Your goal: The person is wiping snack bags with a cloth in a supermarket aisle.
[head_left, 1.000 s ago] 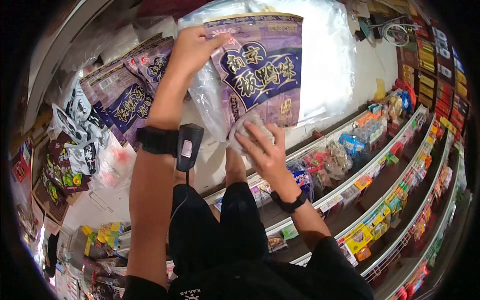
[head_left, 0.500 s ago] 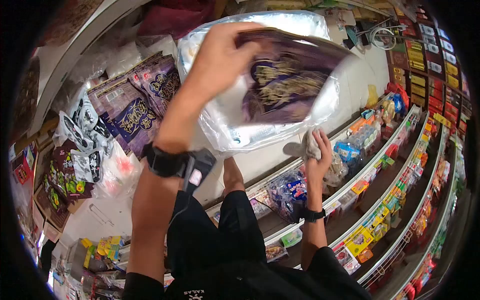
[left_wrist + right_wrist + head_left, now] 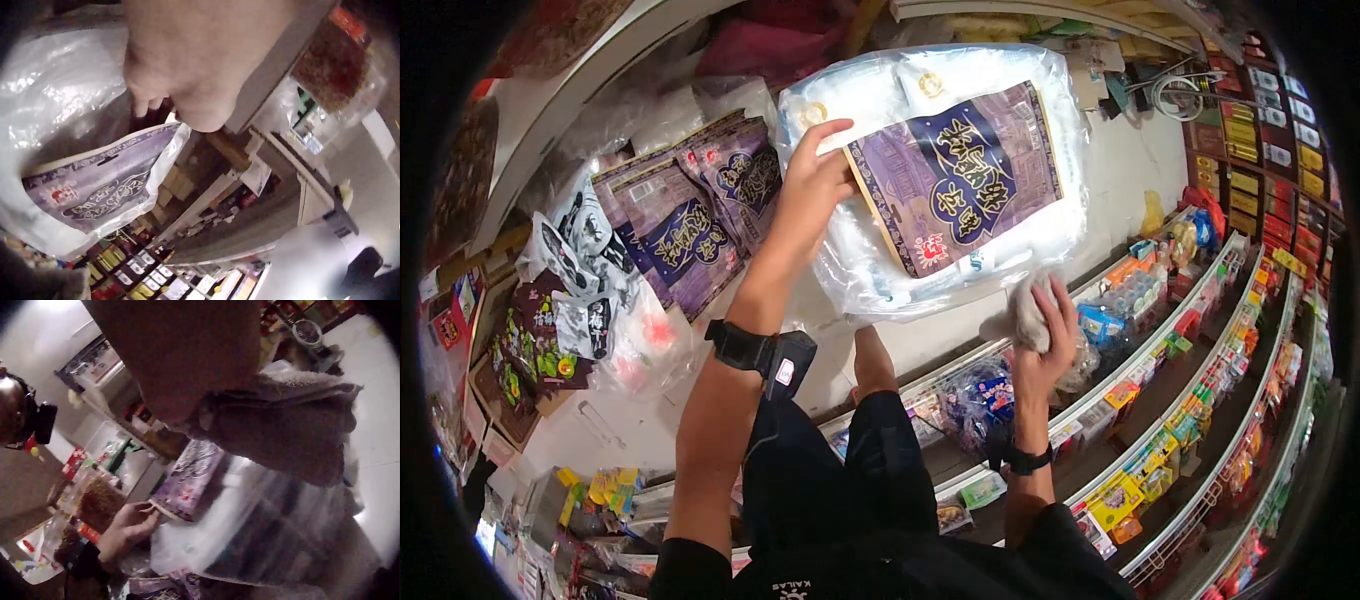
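A purple printed food pouch [image 3: 1010, 150] lies over a clear-wrapped white bundle [image 3: 865, 90] in the head view, its lettering turned sideways. My left hand [image 3: 812, 195] pinches the pouch by its left edge. That same pouch [image 3: 119, 181] hangs from the curled fingers in the left wrist view. Off the bundle's lower right corner, my right hand [image 3: 1055, 345] grips a grey cloth [image 3: 1030, 318], apart from the pouch. Folded and dark, the cloth [image 3: 281, 428] fills the upper right of the right wrist view.
More purple pouches [image 3: 680, 225] lie left of the bundle, beside black-and-white packets [image 3: 585, 325]. Shelf rows of small packaged goods [image 3: 1190, 400] run along the right. A coiled cable [image 3: 1178, 98] and stacked red and gold boxes [image 3: 1245, 150] stand at the back right.
My left hand has swung the pouch round, so its printing is turned and it rests farther right over the bundle. My right hand has moved the cloth off the pouch, to the right.
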The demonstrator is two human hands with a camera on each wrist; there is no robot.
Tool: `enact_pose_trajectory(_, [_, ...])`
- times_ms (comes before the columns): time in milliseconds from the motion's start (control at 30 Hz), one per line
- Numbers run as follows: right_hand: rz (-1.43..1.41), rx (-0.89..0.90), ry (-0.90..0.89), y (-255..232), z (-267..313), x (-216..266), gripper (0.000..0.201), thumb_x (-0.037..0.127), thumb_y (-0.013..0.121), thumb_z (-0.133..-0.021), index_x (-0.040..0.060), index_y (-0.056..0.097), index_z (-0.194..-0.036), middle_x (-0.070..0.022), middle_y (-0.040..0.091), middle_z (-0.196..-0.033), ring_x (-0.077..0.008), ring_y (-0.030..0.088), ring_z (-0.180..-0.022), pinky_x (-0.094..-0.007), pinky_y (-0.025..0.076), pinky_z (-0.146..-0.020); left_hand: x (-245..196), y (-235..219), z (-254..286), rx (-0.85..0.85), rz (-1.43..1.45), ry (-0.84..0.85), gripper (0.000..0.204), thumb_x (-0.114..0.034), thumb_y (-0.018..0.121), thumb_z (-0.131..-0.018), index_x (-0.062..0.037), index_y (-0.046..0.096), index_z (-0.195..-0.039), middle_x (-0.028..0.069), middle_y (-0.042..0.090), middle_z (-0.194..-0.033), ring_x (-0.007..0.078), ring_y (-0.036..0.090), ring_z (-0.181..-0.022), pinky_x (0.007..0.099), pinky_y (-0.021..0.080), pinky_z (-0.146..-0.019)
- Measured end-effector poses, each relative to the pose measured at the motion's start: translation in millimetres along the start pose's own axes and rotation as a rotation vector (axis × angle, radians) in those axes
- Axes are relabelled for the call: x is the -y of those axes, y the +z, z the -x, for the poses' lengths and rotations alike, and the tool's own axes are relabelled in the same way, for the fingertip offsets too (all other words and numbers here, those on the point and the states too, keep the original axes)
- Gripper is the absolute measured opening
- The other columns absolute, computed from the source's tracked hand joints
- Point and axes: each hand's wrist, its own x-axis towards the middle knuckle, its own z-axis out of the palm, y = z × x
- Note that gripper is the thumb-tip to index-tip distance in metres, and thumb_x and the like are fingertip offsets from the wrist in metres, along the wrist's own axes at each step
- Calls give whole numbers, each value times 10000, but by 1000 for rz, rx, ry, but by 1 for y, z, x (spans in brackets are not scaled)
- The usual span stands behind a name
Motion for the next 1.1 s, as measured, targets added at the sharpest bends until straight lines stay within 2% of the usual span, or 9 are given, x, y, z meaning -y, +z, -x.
enact_pose_trajectory(33, [5, 31, -117, 6, -17, 19, 513, -77, 638, -759, 74, 773, -1231, -177, 656, -1398, -370, 607, -1246, -453, 470, -1078, -2, 0, 7, 38, 2, 33, 461, -290, 508, -1104, -7, 496, -1467, 200, 655, -1271, 261, 646, -1201, 348, 524, -1017])
enact_pose_trajectory(200, [0, 115, -499, 97, -103, 93, 622, -64, 709, -669, 118, 731, -1264, -155, 630, -1413, -420, 559, -1236, -512, 454, -1053, 9, -7, 0, 169, 154, -113, 701, -596, 382, -1106, 18, 540, -1406, 151, 667, -1295, 219, 649, -1186, 400, 492, -1045])
enact_pose_trajectory(333, [109, 172, -495, 161, -109, 102, 632, -79, 674, -681, 140, 738, -1271, -117, 643, -1413, -421, 546, -1227, -502, 450, -1072, 13, -12, -4, 170, 203, -213, 623, -560, 419, -1102, -11, 571, -1354, 68, 688, -1236, 159, 658, -1090, 351, 533, -936])
enact_pose_trajectory(567, [117, 439, -575, 115, -29, 40, 501, 16, 743, -741, 155, 756, -1222, -82, 621, -1469, -399, 542, -1240, -494, 424, -1040, 35, -8, -9, 4, 51, -98, 237, -210, 612, -1070, -6, 681, -1169, 99, 758, -1048, 153, 737, -835, 282, 583, -756])
enact_pose_trajectory(733, [151, 399, -448, 71, -15, 9, 568, -39, 745, -693, 149, 764, -1229, -103, 634, -1454, -379, 568, -1260, -493, 443, -1039, 36, 8, -7, -21, -51, -51, 258, -186, 594, -1073, 25, 677, -1195, 93, 757, -1064, 132, 731, -866, 284, 585, -796])
enact_pose_trajectory(800, [142, 369, -451, 67, -32, 26, 603, -74, 734, -661, 144, 774, -1222, -119, 648, -1430, -368, 582, -1266, -498, 459, -1030, 46, 9, -12, 11, -35, 93, 227, -158, 579, -1065, 34, 695, -1101, 26, 713, -895, 65, 625, -744, 272, 491, -647])
enact_pose_trajectory(933, [112, 193, -589, 105, -98, 92, 558, -24, 746, -707, 153, 755, -1236, -102, 640, -1429, -375, 572, -1240, -509, 425, -1061, 46, -11, -11, 80, -165, 35, 193, -117, 570, -1049, 24, 687, -1108, 13, 688, -869, 71, 602, -735, 289, 479, -638])
enact_pose_trajectory(967, [167, 185, -628, 126, -113, 100, 562, -33, 735, -707, 160, 758, -1235, -103, 657, -1394, -378, 587, -1222, -507, 423, -1069, 51, -20, -13, 94, -304, 66, 223, -105, 556, -1060, 40, 650, -1201, 59, 711, -999, 110, 660, -845, 293, 532, -719])
enact_pose_trajectory(1100, [280, 66, -621, 152, -148, 84, 534, -63, 694, -719, 162, 766, -1198, -103, 685, -1329, -372, 608, -1173, -507, 429, -1063, 40, -15, -9, 89, -455, -5, 278, -95, 525, -1089, 63, 598, -1305, 117, 729, -1138, 161, 719, -988, 318, 603, -845])
